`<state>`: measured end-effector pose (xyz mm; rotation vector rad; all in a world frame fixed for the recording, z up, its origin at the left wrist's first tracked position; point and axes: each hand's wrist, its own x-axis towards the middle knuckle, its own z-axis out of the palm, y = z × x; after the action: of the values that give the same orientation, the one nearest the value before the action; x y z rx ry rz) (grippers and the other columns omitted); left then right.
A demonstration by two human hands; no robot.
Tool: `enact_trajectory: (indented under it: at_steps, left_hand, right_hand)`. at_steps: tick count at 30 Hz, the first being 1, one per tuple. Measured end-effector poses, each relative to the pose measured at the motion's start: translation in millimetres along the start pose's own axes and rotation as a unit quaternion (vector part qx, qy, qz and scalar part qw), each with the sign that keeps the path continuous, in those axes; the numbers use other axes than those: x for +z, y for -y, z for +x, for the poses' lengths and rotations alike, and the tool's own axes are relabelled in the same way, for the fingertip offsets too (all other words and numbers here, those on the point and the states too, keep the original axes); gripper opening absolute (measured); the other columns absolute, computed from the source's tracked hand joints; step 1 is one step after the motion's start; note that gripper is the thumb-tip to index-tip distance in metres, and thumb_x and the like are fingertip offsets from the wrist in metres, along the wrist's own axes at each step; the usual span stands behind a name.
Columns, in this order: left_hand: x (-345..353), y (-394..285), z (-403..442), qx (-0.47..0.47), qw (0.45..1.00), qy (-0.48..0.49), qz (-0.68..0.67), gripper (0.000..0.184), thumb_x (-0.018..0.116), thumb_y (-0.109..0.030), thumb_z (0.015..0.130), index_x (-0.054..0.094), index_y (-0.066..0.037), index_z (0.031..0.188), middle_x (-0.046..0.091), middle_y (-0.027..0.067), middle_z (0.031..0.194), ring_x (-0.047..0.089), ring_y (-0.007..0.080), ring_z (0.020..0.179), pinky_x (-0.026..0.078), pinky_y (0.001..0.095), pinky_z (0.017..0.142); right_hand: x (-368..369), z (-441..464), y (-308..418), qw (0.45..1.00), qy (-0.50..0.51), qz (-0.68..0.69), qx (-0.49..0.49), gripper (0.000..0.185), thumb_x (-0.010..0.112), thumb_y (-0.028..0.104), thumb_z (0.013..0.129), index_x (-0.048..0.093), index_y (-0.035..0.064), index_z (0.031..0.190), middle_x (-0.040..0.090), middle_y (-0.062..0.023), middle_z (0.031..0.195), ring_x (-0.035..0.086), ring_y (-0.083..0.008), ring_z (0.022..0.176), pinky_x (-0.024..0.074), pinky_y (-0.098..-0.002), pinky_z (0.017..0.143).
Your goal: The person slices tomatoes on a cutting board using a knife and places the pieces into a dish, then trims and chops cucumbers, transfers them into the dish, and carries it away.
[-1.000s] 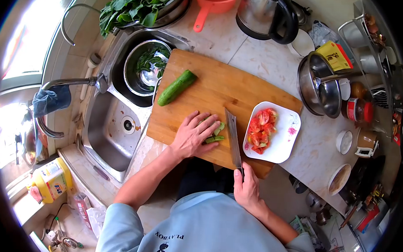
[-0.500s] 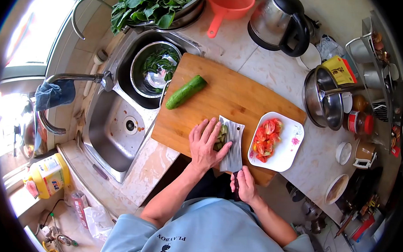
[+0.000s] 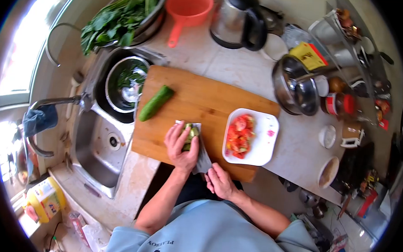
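Observation:
My left hand (image 3: 181, 148) curls over a small heap of cut cucumber pieces (image 3: 191, 138), holding them against the flat of a cleaver (image 3: 203, 158). In my right hand (image 3: 220, 183) is the cleaver's handle, mostly hidden by the fingers. The blade lies tilted at the near side of a wooden cutting board (image 3: 198, 90). Farther left on the board rests a length of green cucumber (image 3: 156, 103). To the right of the blade stands a white dish (image 3: 266, 146) with chopped tomato (image 3: 240, 135) on its left side.
A steel sink (image 3: 94, 153) is at left, with a metal bowl of cut greens (image 3: 128, 79) in it. Behind are leafy greens (image 3: 112, 23), a red strainer (image 3: 189, 10) and a kettle (image 3: 234, 20). Steel bowls (image 3: 284, 95) and jars line the right side.
The camera view has shifted, moving the scene left. The cleaver has turned and tilted beneath the cucumber pieces, and my left fingers have closed around them.

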<state>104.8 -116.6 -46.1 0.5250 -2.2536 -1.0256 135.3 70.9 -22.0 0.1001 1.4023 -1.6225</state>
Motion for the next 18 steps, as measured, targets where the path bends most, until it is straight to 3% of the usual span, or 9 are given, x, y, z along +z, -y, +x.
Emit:
enact_trajectory:
  at_steps: [5, 9, 13, 17, 18]
  left_hand:
    - [9, -66, 6, 0.033, 0.997, 0.045, -0.057, 0.041, 0.081, -0.002, 0.08, 0.077, -0.001, 0.121, 0.07, 0.019, 0.138, 0.059, 0.0395, 0.133, 0.045, 0.0497, 0.115]
    - [56, -126, -8, 0.077, 0.981, 0.077, -0.158, 0.044, 0.083, -0.004, 0.079, 0.077, -0.001, 0.122, 0.071, 0.0187, 0.137, 0.059, 0.0385, 0.133, 0.046, 0.0498, 0.115]
    - [109, -160, -33, 0.016, 0.967, 0.105, -0.233, 0.042, 0.084, -0.009, 0.081, 0.078, -0.004, 0.122, 0.072, 0.0138, 0.136, 0.061, 0.0351, 0.128, 0.046, 0.0467, 0.112]
    - [121, -166, -48, -0.094, 0.957, 0.104, -0.253, 0.039, 0.073, -0.003, 0.093, 0.072, -0.001, 0.132, 0.069, 0.0168, 0.14, 0.059, 0.0365, 0.138, 0.038, 0.0503, 0.122]
    - [118, -161, -50, -0.078, 0.961, 0.102, -0.246, 0.038, 0.065, 0.003, 0.097, 0.069, 0.0, 0.135, 0.068, 0.0174, 0.142, 0.057, 0.0362, 0.141, 0.034, 0.0517, 0.125]
  right_hand:
    - [-19, -56, 40, 0.996, -0.042, -0.06, -0.055, 0.028, 0.047, 0.025, 0.117, 0.043, 0.0061, 0.096, 0.056, -0.0039, 0.078, 0.052, -0.0087, 0.057, 0.0436, -0.0256, 0.051]
    - [-45, -113, 49, 0.984, -0.151, -0.027, -0.096, 0.025, 0.044, 0.02, 0.117, 0.045, 0.0042, 0.096, 0.056, -0.0025, 0.077, 0.052, -0.0085, 0.059, 0.0432, -0.0256, 0.05]
    - [-63, -143, 62, 0.958, -0.263, -0.085, -0.081, 0.027, 0.043, 0.022, 0.117, 0.045, 0.0042, 0.097, 0.056, -0.0022, 0.076, 0.054, -0.0086, 0.054, 0.0428, -0.0251, 0.048]
    - [-78, -133, 53, 0.941, -0.306, -0.131, -0.057, 0.026, 0.047, 0.024, 0.115, 0.052, -0.0008, 0.109, 0.057, -0.0052, 0.074, 0.056, -0.0131, 0.052, 0.045, -0.0309, 0.048]
    - [-79, -133, 55, 0.934, -0.308, -0.173, -0.054, 0.028, 0.049, 0.025, 0.114, 0.054, -0.0024, 0.118, 0.057, -0.0065, 0.073, 0.057, -0.0155, 0.052, 0.0463, -0.0339, 0.051]
